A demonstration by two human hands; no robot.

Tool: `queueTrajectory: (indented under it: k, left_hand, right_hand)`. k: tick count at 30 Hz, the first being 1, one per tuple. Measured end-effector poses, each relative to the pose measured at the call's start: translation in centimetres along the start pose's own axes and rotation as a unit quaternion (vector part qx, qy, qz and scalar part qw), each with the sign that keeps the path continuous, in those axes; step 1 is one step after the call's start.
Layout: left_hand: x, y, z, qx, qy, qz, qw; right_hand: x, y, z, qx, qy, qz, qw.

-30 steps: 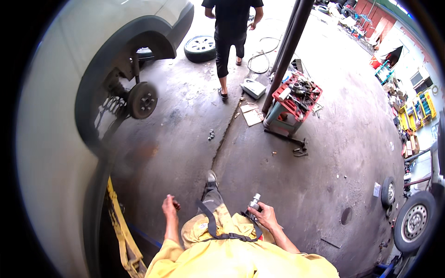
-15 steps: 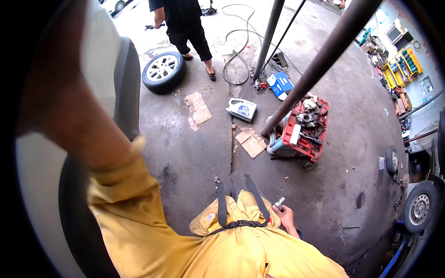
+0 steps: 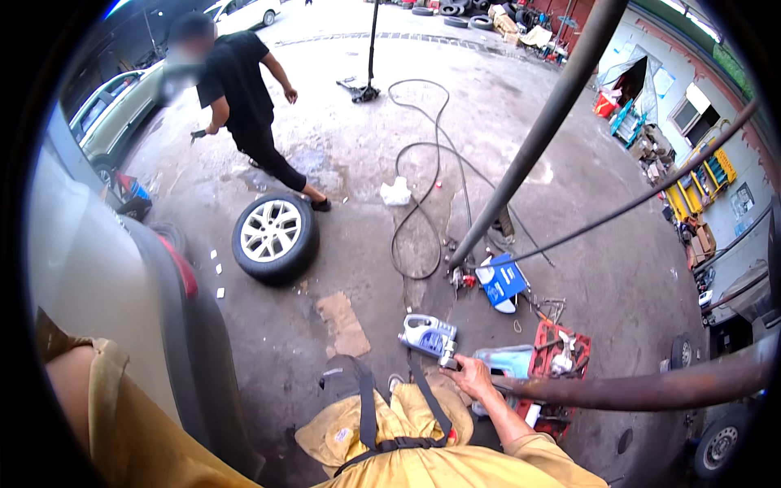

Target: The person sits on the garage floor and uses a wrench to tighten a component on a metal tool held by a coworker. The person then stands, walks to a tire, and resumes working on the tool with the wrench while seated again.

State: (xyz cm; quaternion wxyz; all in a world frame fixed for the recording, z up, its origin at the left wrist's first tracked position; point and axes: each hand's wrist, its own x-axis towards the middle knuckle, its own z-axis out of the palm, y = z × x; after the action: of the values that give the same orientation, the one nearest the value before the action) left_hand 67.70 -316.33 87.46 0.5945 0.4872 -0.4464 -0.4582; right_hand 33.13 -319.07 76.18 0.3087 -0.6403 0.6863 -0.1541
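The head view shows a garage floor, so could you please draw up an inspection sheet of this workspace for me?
Surface: grey floor, stained, with flat cardboard on it
Things in hand: shiny metal tool, exact type unclear
Clutter: white jug, blue box, red tray holding parts
Hands: right hand closed around the metal tool; left hand out of view
Cables: dark hose looped loosely on the floor
Surroundings: pale vehicle at left; wheel lying face up; person in black beyond it
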Motion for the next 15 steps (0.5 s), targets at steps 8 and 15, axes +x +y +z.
queueTrajectory:
  k: [8, 15]
  left_hand:
    - [20.6, -17.7, -1.4, -0.010, 0.078, -0.256, 0.963]
    - [56.6, 2.1, -2.3, 0.080, -0.004, 0.273, 0.959]
  right_hand:
    - [19.8, -1.6, 2.5, -0.020, -0.006, 0.095, 0.995]
    - [35.1, 2.2, 13.1, 0.066, -0.020, 0.306, 0.950]
